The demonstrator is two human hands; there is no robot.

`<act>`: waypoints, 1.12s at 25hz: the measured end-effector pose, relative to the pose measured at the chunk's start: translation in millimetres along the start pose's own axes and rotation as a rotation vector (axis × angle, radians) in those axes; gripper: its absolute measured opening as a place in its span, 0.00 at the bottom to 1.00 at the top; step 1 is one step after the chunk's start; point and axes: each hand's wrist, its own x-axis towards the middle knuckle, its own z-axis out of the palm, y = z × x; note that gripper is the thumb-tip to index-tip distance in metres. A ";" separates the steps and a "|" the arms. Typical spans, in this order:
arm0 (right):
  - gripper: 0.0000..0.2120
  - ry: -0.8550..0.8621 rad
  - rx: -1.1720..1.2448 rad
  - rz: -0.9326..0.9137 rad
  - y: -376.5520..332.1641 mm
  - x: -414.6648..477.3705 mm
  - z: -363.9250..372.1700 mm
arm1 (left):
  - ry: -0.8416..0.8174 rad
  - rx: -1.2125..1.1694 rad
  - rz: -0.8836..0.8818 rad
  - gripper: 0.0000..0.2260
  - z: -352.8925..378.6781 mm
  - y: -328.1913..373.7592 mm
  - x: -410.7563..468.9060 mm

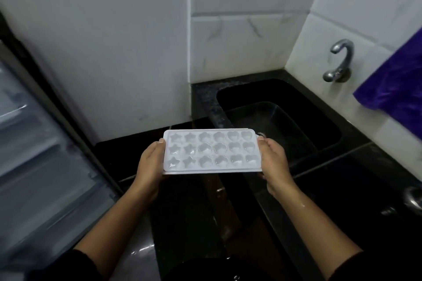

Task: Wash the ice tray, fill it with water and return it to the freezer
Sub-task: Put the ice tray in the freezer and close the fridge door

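At far left, an open refrigerator door (34,143) shows its inner shelf rails, blurred. To its right stands a white wall section (114,52), with marbled white tiles (239,41) beyond it. The left hand (149,165) grips the left short end of the ice tray (211,150): the thumb lies on the top rim and the fingers curl underneath, out of sight. The ice tray is white, with three rows of six cells: star shapes in the two left columns, rounded flower-like shapes in the middle, and heart shapes at the right. The cells appear glossy; whether they contain water cannot be determined. The tray is held roughly level in the air, clear of any surface, in front of and slightly left of the sink (251,93). The right hand (274,164) grips the right short end in the same manner, thumb on the rim, fingers wrapped below. Water droplets are visible on the right forearm. The sink is a black basin recessed in the black desk (365,178). A chrome tap (340,61) is mounted on the tiled wall above the sink's right side. A purple cloth (395,80) hangs at the right edge.
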 end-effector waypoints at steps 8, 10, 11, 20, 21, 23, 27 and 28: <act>0.18 -0.285 -0.083 -0.063 -8.6 -9.5 163.8 | 0.304 -0.132 0.022 0.12 -148.8 8.1 -3.5; 0.19 -0.371 -0.103 -0.095 -11.2 -17.3 199.8 | 0.388 -0.160 0.017 0.12 -178.7 8.8 -13.7; 0.19 -0.421 -0.111 -0.101 -12.5 -21.9 219.5 | 0.430 -0.173 0.024 0.12 -195.5 6.9 -18.6; 0.16 -0.856 -0.178 -0.135 -22.5 -75.2 383.9 | 0.871 -0.346 0.049 0.13 -306.9 2.1 -71.5; 0.16 -0.909 -0.187 -0.139 -21.0 -81.3 404.7 | 0.925 -0.366 0.047 0.13 -318.9 0.6 -76.2; 0.17 -1.009 -0.201 -0.145 -18.0 -92.5 443.4 | 1.021 -0.387 0.048 0.12 -338.7 -1.6 -84.9; 0.17 -1.226 -0.253 -0.151 -14.8 -123.2 516.9 | 1.238 -0.411 0.024 0.13 -370.8 -5.2 -102.6; 0.17 -1.276 -0.277 -0.164 -14.4 -132.1 532.5 | 1.288 -0.425 0.020 0.13 -377.2 -6.5 -107.7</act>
